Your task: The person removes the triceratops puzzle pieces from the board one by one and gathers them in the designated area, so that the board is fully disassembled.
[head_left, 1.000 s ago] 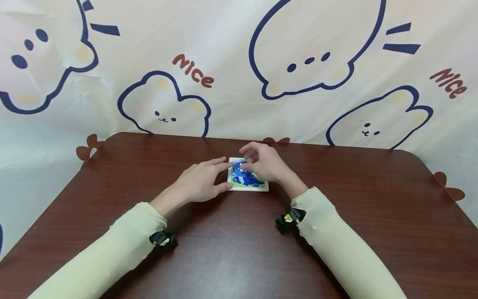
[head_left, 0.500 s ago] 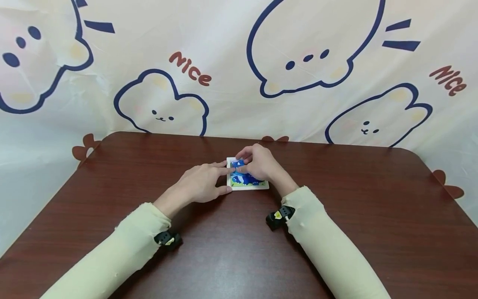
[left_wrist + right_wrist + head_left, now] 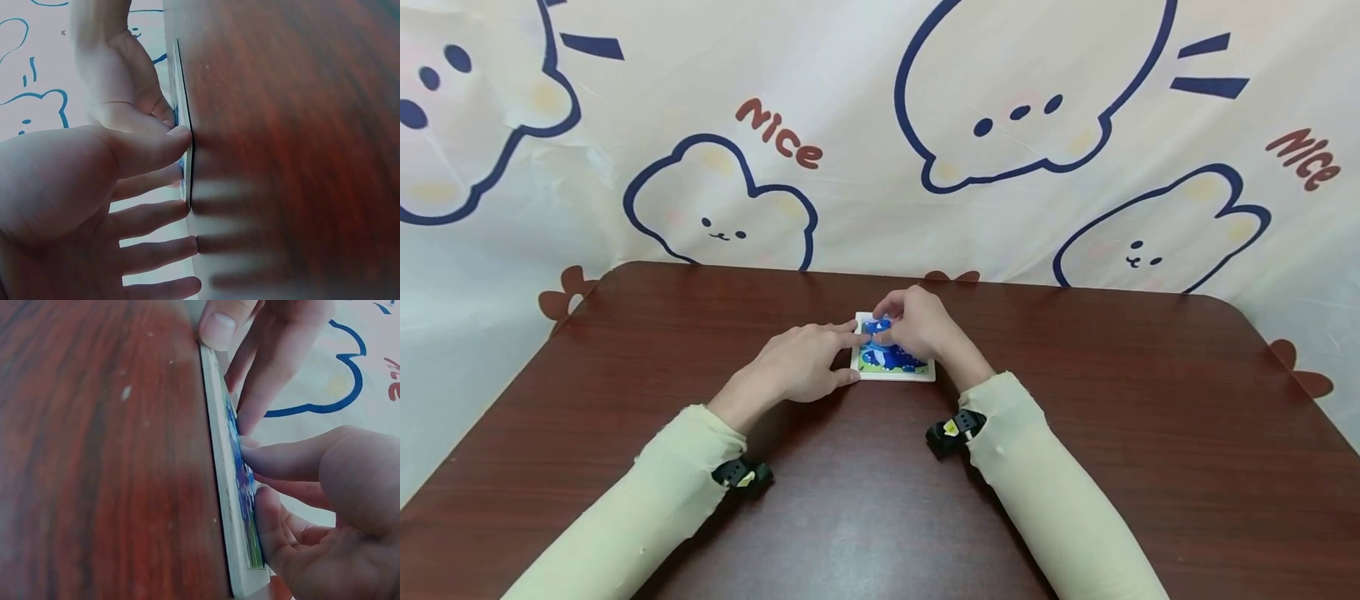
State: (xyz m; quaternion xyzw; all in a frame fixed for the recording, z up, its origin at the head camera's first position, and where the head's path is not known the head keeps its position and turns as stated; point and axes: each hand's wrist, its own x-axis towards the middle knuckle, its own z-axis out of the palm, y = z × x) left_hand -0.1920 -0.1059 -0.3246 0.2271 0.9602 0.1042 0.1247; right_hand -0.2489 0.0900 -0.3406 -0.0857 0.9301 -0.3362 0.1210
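A white-bordered board (image 3: pixel 895 377) with a blue dinosaur picture (image 3: pixel 895 358) lies flat on the table. At its left side is the left hand (image 3: pixel 801 362), fingers spread and nearly straight. In the left wrist view, the left thumb (image 3: pixel 156 150) touches the board's edge (image 3: pixel 186 112). The right hand (image 3: pixel 921 329) is over the board's upper part, thumb and fingertips at the picture with a small gap between them. In the right wrist view, the right thumb (image 3: pixel 287 459) touches the picture surface (image 3: pixel 240 475) and other fingers curl beside it. Whether they pinch a piece cannot be told.
The board rests on a dark brown wooden table (image 3: pixel 865 517), near its far edge. Behind hangs a pale cloth (image 3: pixel 865 225) printed with blue outlines and red lettering. Small black devices are strapped at the left wrist (image 3: pixel 742 475) and the right wrist (image 3: pixel 955 432).
The right hand has moved slightly left and lower onto the picture, and its fingers have drawn closer to the left fingertips. The left hand stays at the board's side.
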